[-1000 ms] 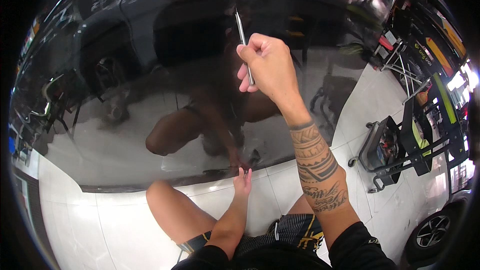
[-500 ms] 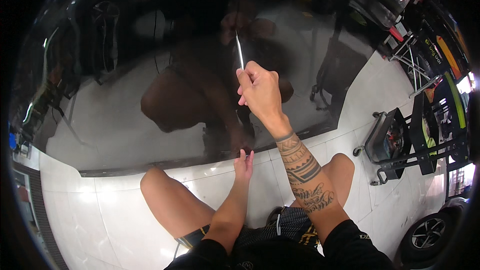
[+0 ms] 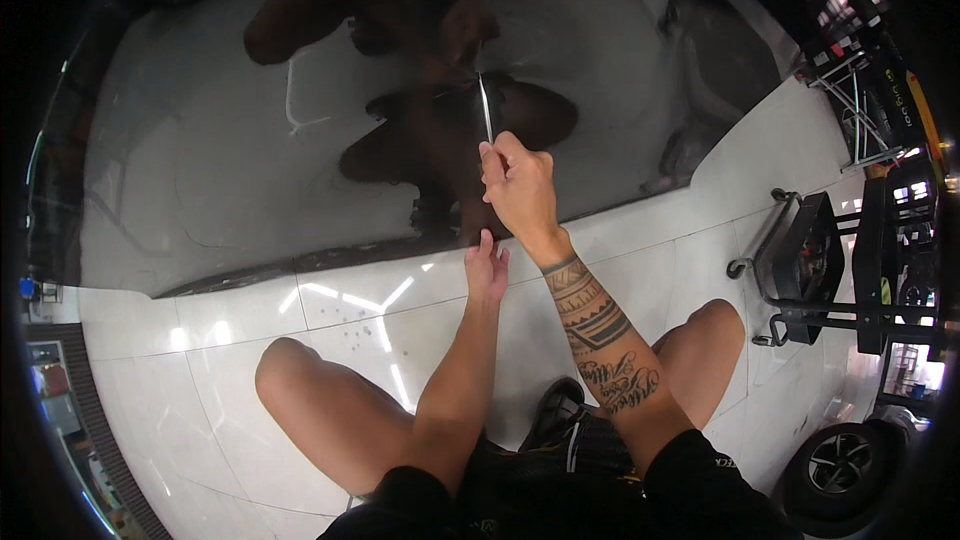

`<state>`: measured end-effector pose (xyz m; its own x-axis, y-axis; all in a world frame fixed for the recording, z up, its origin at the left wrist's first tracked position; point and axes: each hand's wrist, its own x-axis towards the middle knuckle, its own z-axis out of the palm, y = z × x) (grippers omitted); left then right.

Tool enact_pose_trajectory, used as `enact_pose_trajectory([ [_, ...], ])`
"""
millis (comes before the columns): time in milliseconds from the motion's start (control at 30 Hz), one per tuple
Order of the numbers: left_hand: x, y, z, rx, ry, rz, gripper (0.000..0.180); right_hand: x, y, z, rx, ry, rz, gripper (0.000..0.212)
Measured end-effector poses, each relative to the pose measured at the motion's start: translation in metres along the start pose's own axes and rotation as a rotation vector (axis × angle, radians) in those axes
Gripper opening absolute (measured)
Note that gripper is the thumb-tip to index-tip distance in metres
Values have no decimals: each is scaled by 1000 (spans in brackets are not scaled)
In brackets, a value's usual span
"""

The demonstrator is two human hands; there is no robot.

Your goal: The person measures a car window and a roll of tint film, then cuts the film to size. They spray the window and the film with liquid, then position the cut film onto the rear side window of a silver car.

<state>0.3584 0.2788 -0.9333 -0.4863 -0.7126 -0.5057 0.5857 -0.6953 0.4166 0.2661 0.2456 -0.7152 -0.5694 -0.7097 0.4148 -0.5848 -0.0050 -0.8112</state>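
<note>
A large glossy black curved panel (image 3: 250,180), looking like car bodywork, fills the upper view and mirrors my limbs. My right hand (image 3: 522,185) is closed round a slim, shiny metal tool (image 3: 487,110) with a narrow far end. The tool points away from me over the panel; whether its tip touches the surface I cannot tell. Below it, my left hand (image 3: 487,275) is at the panel's lower edge, palm up. Its fingers are apart, with a fingertip at the edge and nothing visible in them.
White tiled floor (image 3: 220,380) lies under my bent legs. To the right stands a black wheeled cart (image 3: 800,260), with a folding metal stand (image 3: 862,115) behind it. A wheel with a tyre (image 3: 840,460) is at the lower right. Ceiling lights reflect off the tiles.
My view has tilted, so the panel's lower edge sits higher and more floor shows. My left hand appears higher and closer to the right hand, which keeps hold of the metal tool.
</note>
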Motion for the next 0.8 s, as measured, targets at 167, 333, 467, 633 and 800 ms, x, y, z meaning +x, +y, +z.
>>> enact_pose_trajectory([
  [167,4,3,13,16,-81,53,16,-22,29,8,51,-39,129,23],
  [333,11,4,25,-6,-93,73,14,-38,53,13,6,1,73,25],
  [467,18,17,13,43,-137,71,18,-49,63,26,77,-20,93,26],
  [633,-11,21,-2,162,152,56,28,-90,134,58,-232,-224,230,16],
  [800,-75,13,-67,324,476,36,33,-164,194,78,-329,-402,437,19],
])
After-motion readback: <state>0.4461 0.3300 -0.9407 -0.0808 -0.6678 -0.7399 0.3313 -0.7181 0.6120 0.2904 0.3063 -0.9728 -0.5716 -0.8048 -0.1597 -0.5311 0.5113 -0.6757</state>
